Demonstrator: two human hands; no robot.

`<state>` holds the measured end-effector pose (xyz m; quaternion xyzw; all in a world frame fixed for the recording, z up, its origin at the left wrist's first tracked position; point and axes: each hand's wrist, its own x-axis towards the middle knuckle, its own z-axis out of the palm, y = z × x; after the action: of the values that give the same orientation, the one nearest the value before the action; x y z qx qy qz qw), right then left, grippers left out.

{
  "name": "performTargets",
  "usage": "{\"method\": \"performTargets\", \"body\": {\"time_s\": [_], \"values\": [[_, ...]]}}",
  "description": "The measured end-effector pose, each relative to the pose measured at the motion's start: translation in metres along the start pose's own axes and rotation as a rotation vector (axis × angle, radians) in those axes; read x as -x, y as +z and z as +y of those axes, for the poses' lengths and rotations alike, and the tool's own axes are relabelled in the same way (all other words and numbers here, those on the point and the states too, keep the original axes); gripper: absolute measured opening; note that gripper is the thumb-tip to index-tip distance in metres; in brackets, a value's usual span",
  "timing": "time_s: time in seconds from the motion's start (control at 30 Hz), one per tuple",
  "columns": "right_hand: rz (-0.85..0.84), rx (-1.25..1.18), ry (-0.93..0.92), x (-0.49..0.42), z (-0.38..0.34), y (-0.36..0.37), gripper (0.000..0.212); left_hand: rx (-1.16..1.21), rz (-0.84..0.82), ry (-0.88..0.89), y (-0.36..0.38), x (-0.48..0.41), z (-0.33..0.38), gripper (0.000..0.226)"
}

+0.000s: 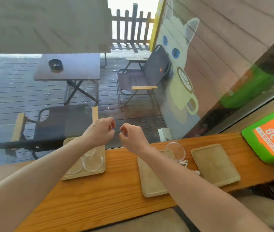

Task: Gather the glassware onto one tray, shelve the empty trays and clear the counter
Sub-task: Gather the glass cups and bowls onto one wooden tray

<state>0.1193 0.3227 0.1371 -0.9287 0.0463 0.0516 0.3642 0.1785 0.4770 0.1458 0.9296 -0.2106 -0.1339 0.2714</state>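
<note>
Hands raised above the wooden table (109,195), in front of the window. The left hand (100,131) and the right hand (131,137) are hovering close together, fingers loosely curled; a faint clear curve is showing at the left fingertips, but whether anything is being held cannot be told. Three pale trays are lying on the table. The left tray (82,175) is carrying the gathered glassware — several shallow clear pieces (92,163), overlapping. The middle tray (151,180) is appearing bare where it is not hidden by the right forearm. The right tray (216,166) is bare. One round clear glass (174,150) is standing near the far corner of the middle tray, whether on it or just beside it cannot be told; small white items (185,163) are lying on the table between the middle and right trays.

Judged step: fetching the remaining glass across to the left tray. To do it well, the right hand should be closing on the rim or wall with a firm pinch, lifting clear of the tray edge — then lowering it into a free spot beside, not onto, the other glassware, since thin glass chips on contact. The bare trays can then be stacked.
</note>
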Motion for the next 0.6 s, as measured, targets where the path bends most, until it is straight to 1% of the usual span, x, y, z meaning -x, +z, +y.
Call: {"method": "performTargets", "body": {"time_s": [0.07, 0.17, 0.23, 0.3, 0.33, 0.4, 0.5, 0.57, 0.6], "values": [[0.041, -0.03, 0.101, 0.023, 0.029, -0.017, 0.021, 0.007, -0.072, 0.042, 0.023, -0.01, 0.03, 0.008], [0.048, -0.059, 0.28, 0.066, 0.079, -0.031, 0.018, 0.02, -0.216, 0.06, 0.067, -0.016, 0.059, 0.007], [0.033, -0.06, 0.392, 0.094, 0.112, -0.036, 0.017, 0.016, -0.33, 0.055, 0.097, -0.015, 0.071, 0.01], [0.003, -0.067, 0.512, 0.115, 0.142, -0.039, 0.016, 0.045, -0.412, 0.009, 0.125, -0.015, 0.081, 0.012], [-0.01, -0.084, 0.586, 0.122, 0.156, -0.041, 0.016, 0.082, -0.445, -0.037, 0.139, -0.015, 0.086, 0.012], [-0.003, -0.165, 0.755, 0.129, 0.181, -0.048, 0.017, 0.2, -0.497, -0.187, 0.164, -0.016, 0.097, 0.01], [0.096, -0.481, 0.989, 0.129, 0.21, -0.057, 0.021, 0.425, -0.527, -0.475, 0.189, -0.02, 0.109, 0.009], [0.153, -0.67, 1.045, 0.124, 0.223, -0.061, 0.023, 0.539, -0.519, -0.618, 0.2, -0.026, 0.111, 0.012], [0.165, -0.717, 1.044, 0.121, 0.23, -0.062, 0.022, 0.567, -0.511, -0.659, 0.205, -0.03, 0.111, 0.015]]}}
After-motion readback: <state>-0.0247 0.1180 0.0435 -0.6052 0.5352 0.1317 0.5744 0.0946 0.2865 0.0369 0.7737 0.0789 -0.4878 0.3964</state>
